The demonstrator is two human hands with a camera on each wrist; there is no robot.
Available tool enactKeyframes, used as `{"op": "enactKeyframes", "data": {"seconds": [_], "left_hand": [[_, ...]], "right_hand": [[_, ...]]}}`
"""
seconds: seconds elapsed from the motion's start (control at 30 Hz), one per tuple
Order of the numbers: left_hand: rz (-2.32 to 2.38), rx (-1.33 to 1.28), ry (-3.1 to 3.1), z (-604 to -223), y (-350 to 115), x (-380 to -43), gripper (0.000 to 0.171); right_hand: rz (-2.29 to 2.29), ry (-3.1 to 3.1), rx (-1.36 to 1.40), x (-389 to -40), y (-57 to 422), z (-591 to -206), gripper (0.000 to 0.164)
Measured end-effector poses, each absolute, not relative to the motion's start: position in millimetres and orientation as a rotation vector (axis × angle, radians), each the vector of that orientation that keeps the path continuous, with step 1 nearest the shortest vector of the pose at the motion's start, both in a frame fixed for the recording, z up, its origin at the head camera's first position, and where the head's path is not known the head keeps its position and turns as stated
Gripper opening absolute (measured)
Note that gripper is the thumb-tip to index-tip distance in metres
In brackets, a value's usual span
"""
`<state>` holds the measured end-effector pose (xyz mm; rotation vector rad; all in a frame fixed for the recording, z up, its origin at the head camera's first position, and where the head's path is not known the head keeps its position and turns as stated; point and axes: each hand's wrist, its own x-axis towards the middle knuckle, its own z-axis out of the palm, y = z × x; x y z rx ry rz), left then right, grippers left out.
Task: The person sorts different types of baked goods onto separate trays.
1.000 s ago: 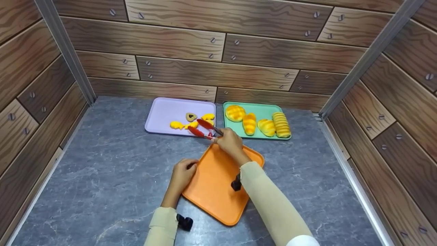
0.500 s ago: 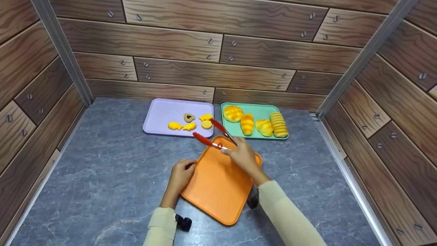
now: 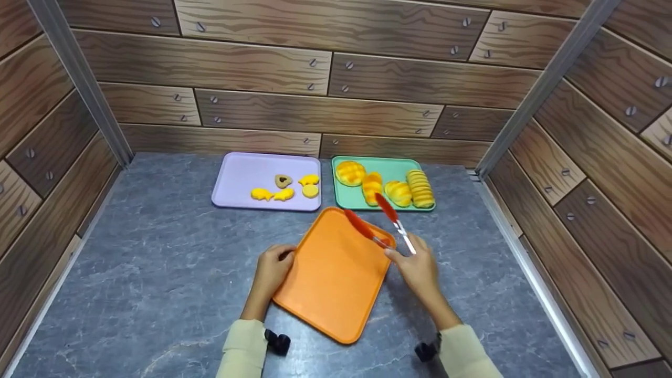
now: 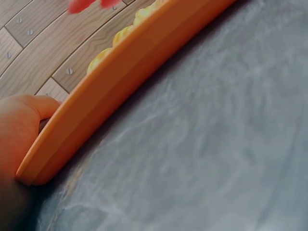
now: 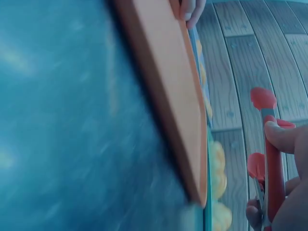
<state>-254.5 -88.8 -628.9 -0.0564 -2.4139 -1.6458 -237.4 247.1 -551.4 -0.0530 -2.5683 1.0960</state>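
At the left edge of the orange tray (image 3: 325,283), my left hand (image 3: 273,270) grips the rim. In the left wrist view, the tray's side wall (image 4: 110,91) runs diagonally from that hand. My right hand (image 3: 420,270) holds red-tipped tongs (image 3: 387,207) with their arms spread and nothing between the tips. The tongs are over the orange tray's far right corner, and one tip overlaps the green tray (image 3: 388,167) in the head view. The right wrist view shows the red tongs (image 5: 273,178) in the fingers, side-on.
The green tray bears a round bun (image 3: 350,173), a ridged roll (image 3: 420,188) and other bread pieces. A lilac tray (image 3: 241,176) at back left carries a heart-shaped cookie (image 3: 283,181), a round one (image 3: 310,191) and yellow fish-shaped pieces (image 3: 261,194). Wood-patterned walls (image 3: 252,110) enclose the grey table.
My right hand has moved right and back with the tongs, from above the lilac tray to the orange tray's right corner, and the tongs have spread wider. The left hand keeps its grip.
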Motion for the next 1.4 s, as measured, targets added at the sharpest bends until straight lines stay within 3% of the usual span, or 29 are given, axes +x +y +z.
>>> {"op": "enactKeyframes", "data": {"seconds": [0.43, 0.8, 1.07, 1.4], "left_hand": [[-1.63, -0.051, -2.418, -628.5, -90.6, -252.4, 0.016], [-1.604, -0.061, -2.422, -629.2, -89.4, -253.5, 0.017], [-1.629, -0.076, -2.427, -628.1, -87.4, -254.7, 0.017], [-1.635, -0.072, -2.417, -629.0, -88.8, -253.0, 0.017]], "right_hand": [[0.871, -2.52, -0.273, -228.5, 316.0, -584.3, 0.054], [0.815, -2.575, -0.376, -226.6, 340.0, -592.3, 0.045], [0.821, -2.684, -0.42, -221.7, 342.0, -598.4, 0.065], [0.878, -2.627, -0.385, -220.9, 340.8, -603.4, 0.064]]}}
